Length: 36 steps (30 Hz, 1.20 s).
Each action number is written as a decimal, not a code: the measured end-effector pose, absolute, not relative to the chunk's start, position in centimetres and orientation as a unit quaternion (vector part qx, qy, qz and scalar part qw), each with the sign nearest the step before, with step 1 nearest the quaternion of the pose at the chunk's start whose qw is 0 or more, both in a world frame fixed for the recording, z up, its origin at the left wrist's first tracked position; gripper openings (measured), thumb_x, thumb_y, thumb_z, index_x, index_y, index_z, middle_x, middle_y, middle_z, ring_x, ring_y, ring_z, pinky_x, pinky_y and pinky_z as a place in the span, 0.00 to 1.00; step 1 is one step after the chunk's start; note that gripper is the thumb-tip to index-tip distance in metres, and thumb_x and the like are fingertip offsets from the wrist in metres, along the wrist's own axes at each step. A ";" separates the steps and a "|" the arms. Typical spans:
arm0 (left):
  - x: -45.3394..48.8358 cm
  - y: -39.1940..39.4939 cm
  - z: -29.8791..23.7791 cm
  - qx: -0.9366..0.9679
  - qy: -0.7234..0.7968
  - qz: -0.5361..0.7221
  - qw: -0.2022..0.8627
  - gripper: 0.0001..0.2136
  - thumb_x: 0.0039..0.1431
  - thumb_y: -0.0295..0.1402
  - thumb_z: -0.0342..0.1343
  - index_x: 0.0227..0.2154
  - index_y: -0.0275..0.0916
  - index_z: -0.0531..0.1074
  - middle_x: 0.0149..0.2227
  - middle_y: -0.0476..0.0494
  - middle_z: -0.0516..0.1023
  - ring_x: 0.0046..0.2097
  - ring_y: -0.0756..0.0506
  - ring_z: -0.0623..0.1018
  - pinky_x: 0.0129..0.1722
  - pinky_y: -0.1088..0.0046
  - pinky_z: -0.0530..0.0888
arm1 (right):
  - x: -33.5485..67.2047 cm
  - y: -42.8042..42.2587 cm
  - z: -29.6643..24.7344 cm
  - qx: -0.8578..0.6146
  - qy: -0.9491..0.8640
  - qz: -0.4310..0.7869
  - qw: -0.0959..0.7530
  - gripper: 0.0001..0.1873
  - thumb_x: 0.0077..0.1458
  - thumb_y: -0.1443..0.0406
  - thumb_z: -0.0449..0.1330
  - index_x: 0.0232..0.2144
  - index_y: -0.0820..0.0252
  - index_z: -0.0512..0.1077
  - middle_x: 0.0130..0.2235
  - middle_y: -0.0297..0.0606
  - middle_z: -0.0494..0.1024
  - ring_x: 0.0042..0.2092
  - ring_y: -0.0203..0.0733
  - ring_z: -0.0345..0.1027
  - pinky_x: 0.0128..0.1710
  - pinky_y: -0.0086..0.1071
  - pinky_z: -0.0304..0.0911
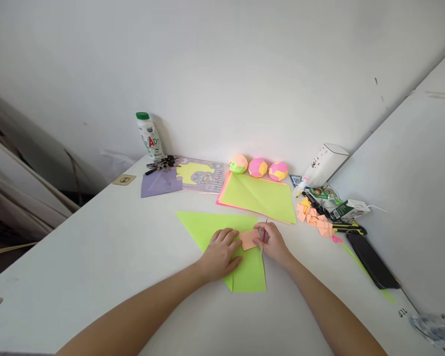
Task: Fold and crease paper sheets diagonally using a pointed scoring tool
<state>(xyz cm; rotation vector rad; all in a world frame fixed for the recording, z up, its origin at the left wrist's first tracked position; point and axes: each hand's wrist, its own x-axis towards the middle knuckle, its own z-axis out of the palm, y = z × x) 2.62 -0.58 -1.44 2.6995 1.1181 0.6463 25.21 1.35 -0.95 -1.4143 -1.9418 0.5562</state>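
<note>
A bright green sheet of paper (207,222), folded along some edges, lies flat on the white table in front of me. On it rests a small orange piece of paper (248,240). My left hand (220,254) lies on the green sheet, fingers spread, their tips at the orange piece's left edge. At the other edge of that piece, my right hand (270,241) has its fingers curled around a slim clear pen with a red core (264,235). The fingertips of this hand touch the orange piece. The pen's lower end is near the sheet's right edge.
Behind lie stacked coloured sheets (259,195), with three folded paper balls (257,167) by the wall. A bottle (148,136), keys (162,163) and a stencil ruler (203,175) stand back left. At right are folded orange pieces (315,217), a cutter (350,227) and a phone (373,262).
</note>
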 end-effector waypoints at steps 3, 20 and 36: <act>2.7 -0.6 -1.4 0.904 0.361 0.222 0.064 0.13 0.57 0.35 0.52 0.45 0.39 0.69 0.53 0.35 0.67 0.55 0.34 0.64 0.53 0.51 0.63 | 25.1 1.3 -1.0 -0.547 -0.737 0.216 0.333 0.16 0.45 0.69 0.62 0.39 0.54 0.69 0.34 0.35 0.70 0.38 0.43 0.66 0.40 0.39 0.64; 3.2 -0.2 -1.7 0.895 0.391 0.211 0.030 0.11 0.63 0.28 0.43 0.31 0.36 0.70 0.35 0.40 0.68 0.35 0.43 0.68 0.34 0.65 0.66 | 25.8 -5.4 1.7 -0.542 -0.727 0.352 0.234 0.00 0.48 0.66 0.59 0.27 0.56 0.70 0.24 0.29 0.69 0.25 0.34 0.61 0.25 0.27 0.60; 2.5 -0.2 -1.1 0.941 0.263 0.177 0.124 0.09 0.63 0.36 0.47 0.35 0.41 0.70 0.37 0.45 0.68 0.31 0.49 0.68 0.31 0.71 0.65 | 24.7 -4.2 0.6 -0.518 -0.764 0.248 0.294 0.04 0.56 0.62 0.57 0.30 0.55 0.70 0.24 0.33 0.70 0.26 0.36 0.62 0.26 0.30 0.61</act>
